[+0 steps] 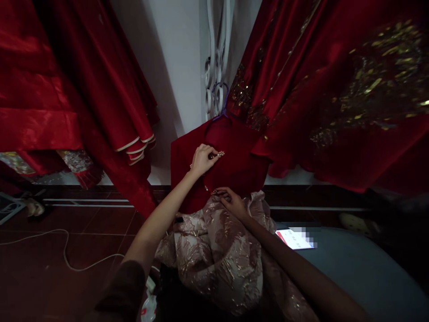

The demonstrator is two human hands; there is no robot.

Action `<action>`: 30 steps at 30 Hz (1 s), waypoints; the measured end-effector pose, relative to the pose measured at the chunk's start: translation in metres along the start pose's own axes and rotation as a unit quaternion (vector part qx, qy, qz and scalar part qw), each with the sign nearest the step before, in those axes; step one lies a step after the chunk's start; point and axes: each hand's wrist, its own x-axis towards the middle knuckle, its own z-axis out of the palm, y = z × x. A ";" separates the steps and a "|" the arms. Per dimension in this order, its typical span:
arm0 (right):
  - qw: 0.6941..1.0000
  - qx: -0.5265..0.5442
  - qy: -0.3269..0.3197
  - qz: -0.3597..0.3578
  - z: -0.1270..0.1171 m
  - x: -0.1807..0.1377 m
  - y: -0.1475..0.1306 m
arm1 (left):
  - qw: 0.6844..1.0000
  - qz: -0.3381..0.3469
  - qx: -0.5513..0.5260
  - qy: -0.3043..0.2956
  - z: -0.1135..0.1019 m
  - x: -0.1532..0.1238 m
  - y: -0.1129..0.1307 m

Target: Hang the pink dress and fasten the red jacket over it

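My left hand (203,159) is closed, thumb and forefinger pinching the end of a small beaded trim (221,154) in front of a dark red garment (241,156). More beads show under the wrist and lower down. My right hand (233,205) is a little below and to the right, its fingertips drawn together at the beads by the upper edge of a pinkish brocade cloth (231,273) with metallic leaf patterns. That cloth lies bunched over my lap. The red garment hangs behind both hands on a purple hanger (225,109).
A white scrolled metal rack (208,71) holds the hanger. Red satin garments (110,80) hang at left, and gold-sequined red cloth (335,89) at right. A lit phone (291,238) lies on a grey round surface (355,273). A white cable (67,250) crosses the tiled floor.
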 end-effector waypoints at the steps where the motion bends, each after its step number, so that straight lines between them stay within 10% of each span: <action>1: 1.000 0.000 0.001 -0.002 0.000 0.000 0.000 | 1.000 0.010 0.007 -0.005 0.001 0.001 0.000; 9: 0.999 0.013 0.049 0.012 -0.001 0.003 -0.018 | 0.979 0.129 0.133 -0.079 -0.005 0.015 -0.001; 17: 0.961 0.055 0.268 -0.042 -0.021 0.070 -0.083 | 0.976 0.125 0.150 -0.096 -0.011 0.018 0.008; 23: 0.976 0.075 0.197 -0.058 -0.012 0.137 -0.110 | 0.987 -0.009 0.162 0.013 -0.013 0.005 0.005; 30: 0.953 0.029 0.268 0.138 0.023 0.144 -0.123 | 0.970 -0.146 0.164 0.102 -0.014 -0.009 0.003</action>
